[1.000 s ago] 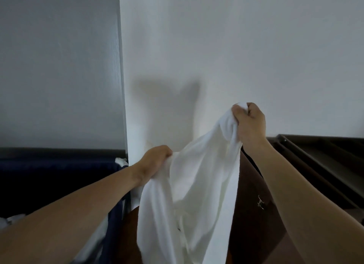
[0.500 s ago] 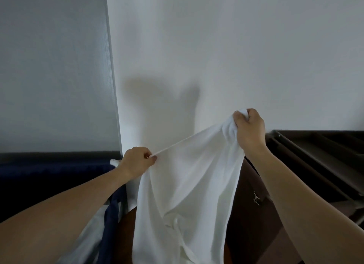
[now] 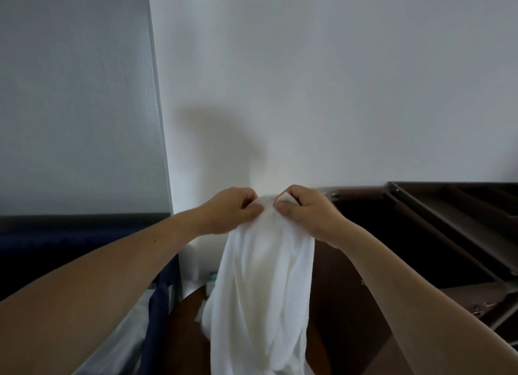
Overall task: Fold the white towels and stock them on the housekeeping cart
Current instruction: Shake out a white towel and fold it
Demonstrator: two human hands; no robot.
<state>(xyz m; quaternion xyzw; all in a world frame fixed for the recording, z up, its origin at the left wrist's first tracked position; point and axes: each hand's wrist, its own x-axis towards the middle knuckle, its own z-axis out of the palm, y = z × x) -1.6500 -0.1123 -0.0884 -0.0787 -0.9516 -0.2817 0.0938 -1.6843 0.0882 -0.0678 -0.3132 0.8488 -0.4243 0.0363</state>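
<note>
We hold one white towel [image 3: 263, 285] at centre view, its body hanging toward 6 o'clock. The left hand [image 3: 232, 209] and the right hand [image 3: 305, 209] each pinch its top edge, knuckles almost touching; we judge the two ends are held together so the cloth hangs doubled for a fold. Count: two hands, one towel, and one dark housekeeping cart [image 3: 454, 223] at 3 o'clock, beside the right forearm.

The left hand [image 3: 227, 210] and right hand [image 3: 302, 210], held wide apart before, have been brought together at the top of the white towel [image 3: 263, 285], which is now bunched and seemingly doubled over, no longer spread.
</note>
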